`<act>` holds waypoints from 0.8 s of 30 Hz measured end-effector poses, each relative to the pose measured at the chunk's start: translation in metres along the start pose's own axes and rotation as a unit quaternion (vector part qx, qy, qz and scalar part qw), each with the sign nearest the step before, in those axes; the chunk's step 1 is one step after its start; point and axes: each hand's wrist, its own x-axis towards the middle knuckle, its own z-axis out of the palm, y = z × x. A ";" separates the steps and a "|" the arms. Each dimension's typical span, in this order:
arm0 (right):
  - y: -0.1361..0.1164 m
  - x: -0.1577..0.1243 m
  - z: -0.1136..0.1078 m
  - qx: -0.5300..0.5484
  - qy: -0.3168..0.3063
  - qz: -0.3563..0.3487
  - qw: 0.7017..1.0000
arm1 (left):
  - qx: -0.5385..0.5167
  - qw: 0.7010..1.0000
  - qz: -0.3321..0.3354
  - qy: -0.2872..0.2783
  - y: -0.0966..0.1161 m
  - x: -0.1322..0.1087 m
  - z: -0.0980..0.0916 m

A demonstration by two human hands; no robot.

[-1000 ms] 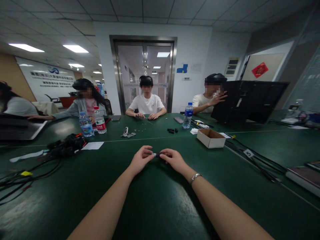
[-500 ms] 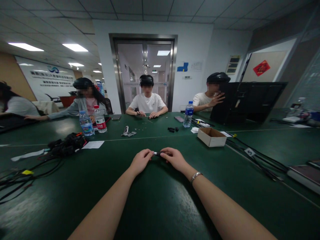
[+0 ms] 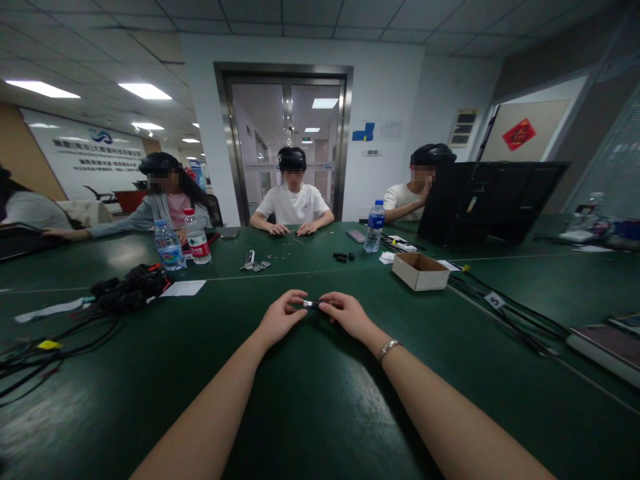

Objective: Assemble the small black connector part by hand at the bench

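A small cylinder with a silver end and a black body point(image 3: 311, 305) is held level just above the green table point(image 3: 320, 373); its exact kind is too small to make out. My right hand point(image 3: 345, 312) pinches the black end between thumb and fingers. Around the silver end, my left hand point(image 3: 281, 317) has its thumb and fingers parted, with a gap showing on either side of the metal. Whether a fingertip still touches it is hard to see.
An open cardboard box point(image 3: 420, 272) stands to the right, near cables point(image 3: 505, 313). Small black parts point(image 3: 343, 257) and grey scraps point(image 3: 256, 262) lie farther off. Bottles point(image 3: 198, 241), a black tangled bundle point(image 3: 131, 287) and a monitor point(image 3: 490, 200) are around. Co-workers sit across the table.
My left thumb and fingers have spread from their pinch, uncovering more of the silver end. The right hand keeps its hold. Across the table, the person at right has moved a hand closer to the face.
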 end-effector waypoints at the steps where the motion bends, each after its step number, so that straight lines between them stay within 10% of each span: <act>1: 0.000 0.000 0.000 0.001 0.001 0.000 1.000 | 0.006 1.000 -0.005 0.005 0.001 0.000 0.000; 24: -0.002 -0.001 0.000 -0.004 -0.004 0.004 1.000 | 0.013 1.000 0.001 0.011 -0.005 0.002 0.001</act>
